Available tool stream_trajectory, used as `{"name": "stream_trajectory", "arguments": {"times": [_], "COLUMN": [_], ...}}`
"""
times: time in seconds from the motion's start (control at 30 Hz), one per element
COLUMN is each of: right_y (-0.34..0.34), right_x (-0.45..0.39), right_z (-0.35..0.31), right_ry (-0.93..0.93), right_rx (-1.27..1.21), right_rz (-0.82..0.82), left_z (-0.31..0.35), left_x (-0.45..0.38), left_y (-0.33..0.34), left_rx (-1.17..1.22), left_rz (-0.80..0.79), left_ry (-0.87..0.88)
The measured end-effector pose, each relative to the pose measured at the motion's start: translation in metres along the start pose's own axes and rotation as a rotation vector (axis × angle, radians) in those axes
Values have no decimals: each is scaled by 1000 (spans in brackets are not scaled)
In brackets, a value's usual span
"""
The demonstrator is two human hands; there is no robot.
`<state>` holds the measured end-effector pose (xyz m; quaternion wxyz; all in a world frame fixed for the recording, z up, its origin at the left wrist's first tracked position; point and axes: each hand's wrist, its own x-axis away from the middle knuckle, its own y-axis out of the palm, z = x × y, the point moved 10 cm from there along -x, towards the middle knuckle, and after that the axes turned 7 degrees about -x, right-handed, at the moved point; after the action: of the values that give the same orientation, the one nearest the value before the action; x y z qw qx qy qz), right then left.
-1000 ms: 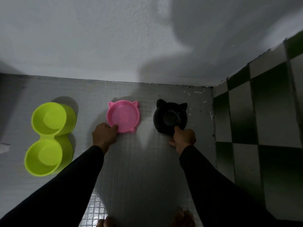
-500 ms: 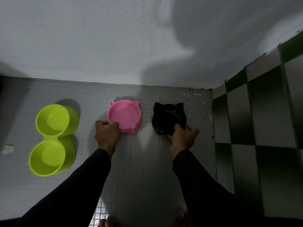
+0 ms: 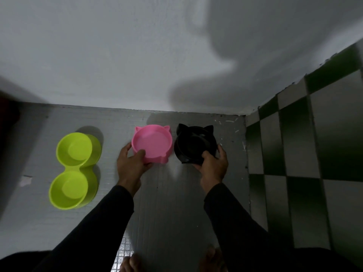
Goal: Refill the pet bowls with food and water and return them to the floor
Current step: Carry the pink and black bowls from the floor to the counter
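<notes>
The pink cat-eared bowl [image 3: 151, 143] sat at the far middle of the grey floor [image 3: 176, 203], close to the white wall [image 3: 117, 55], with the black cat-eared bowl [image 3: 194, 143] just beside it on the right. The left hand [image 3: 132, 163] gripped the pink bowl's near left rim, thumb curled over the edge into the basin and fingers wrapped round the outer wall. The right hand [image 3: 213, 165] clasped the black bowl's near right side, thumb on the rim and fingers curled round the outside (whether either bowl was clear of the floor could not be told). Both basins looked bare. Well apart on the left lay a lime-green double bowl [image 3: 75, 170]. Green-and-grey checkered tiles [image 3: 306, 154] covered the right wall.
</notes>
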<state>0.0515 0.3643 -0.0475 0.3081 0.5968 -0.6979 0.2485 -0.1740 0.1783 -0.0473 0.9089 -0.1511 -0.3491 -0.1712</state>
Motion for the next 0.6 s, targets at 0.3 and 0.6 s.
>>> {"name": "stream_trajectory", "arguments": {"times": [0.3,0.6], "right_y": [-9,-20], "right_x": [82,227], "right_z": [-75,-194], "right_ry": [-83,-16], "right_rx": [112,-12], "right_rz": [-5,-78], "left_z": [73,182], "left_x": [83,223], "left_y": [-14,-47], "left_rx": [125,212], "left_rz": [-38,-37], "left_ry": [5,-14]}}
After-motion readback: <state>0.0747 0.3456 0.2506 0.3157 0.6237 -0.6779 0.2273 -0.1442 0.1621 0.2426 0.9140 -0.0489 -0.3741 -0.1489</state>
